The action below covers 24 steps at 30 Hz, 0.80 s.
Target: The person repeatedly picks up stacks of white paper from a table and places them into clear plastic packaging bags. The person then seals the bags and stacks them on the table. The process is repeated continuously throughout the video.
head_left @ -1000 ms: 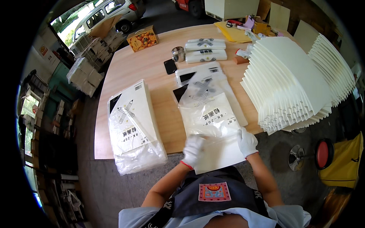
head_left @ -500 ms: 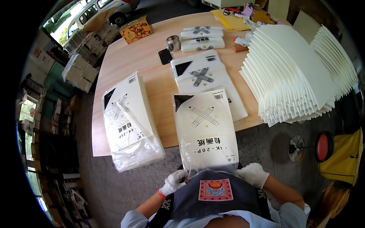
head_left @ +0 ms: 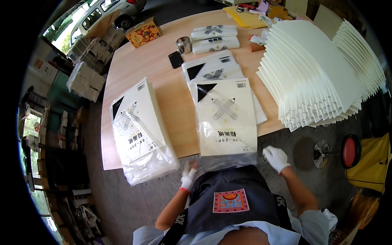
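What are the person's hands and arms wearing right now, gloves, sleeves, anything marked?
Both hands wear white knit work gloves. The left hand glove has a red band at the cuff; the right hand glove looks plain white, its cuff edge unclear. Forearms are bare below short, pale blue sleeves at the shoulders. Dark apron straps with small light lettering run over both shoulders. No watch or jewellery is visible.

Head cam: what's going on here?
A person in white gloves stands at a wooden table, packing paper pads into clear bags. The bagged pad in front of them overhangs the table edge; the left hand and right hand sit beside its open end, neither clearly gripping. More bagged pads lie left, and fanned white sheets right.
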### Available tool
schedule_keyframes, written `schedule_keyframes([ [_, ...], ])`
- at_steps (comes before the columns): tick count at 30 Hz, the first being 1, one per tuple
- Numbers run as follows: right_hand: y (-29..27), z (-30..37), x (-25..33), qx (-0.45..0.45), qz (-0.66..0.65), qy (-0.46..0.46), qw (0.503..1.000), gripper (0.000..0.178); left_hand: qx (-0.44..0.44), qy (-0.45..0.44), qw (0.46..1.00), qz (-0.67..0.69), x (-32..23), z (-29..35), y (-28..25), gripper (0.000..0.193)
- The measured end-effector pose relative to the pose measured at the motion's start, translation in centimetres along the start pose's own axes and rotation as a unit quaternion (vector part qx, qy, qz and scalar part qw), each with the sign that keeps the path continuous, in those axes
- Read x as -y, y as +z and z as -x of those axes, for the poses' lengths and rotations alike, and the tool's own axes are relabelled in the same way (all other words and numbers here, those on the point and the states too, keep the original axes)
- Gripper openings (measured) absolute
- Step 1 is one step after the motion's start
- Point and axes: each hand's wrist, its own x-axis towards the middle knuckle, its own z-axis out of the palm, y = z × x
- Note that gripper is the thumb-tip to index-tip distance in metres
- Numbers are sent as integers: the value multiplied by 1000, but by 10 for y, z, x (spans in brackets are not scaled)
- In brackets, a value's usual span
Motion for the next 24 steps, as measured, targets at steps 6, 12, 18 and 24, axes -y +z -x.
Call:
schedule_keyframes([
  [6, 91, -62, 11, 181, -549, -28, 815, 33, 33, 182, 983, -16, -125, 11, 27, 18],
  [12, 73, -54, 210, 390, -518, -57, 759, 39, -137, 395, 900, 121, -190, 50, -83, 15],
  [18, 132, -91, 338, 394, -380, -123, 828, 31, -341, 275, 895, 83, -172, 23, -218, 18],
  [24, 170, -46, 292, 286, -433, -269, 811, 26, -356, 126, 924, 63, -23, -14, -230, 24],
])
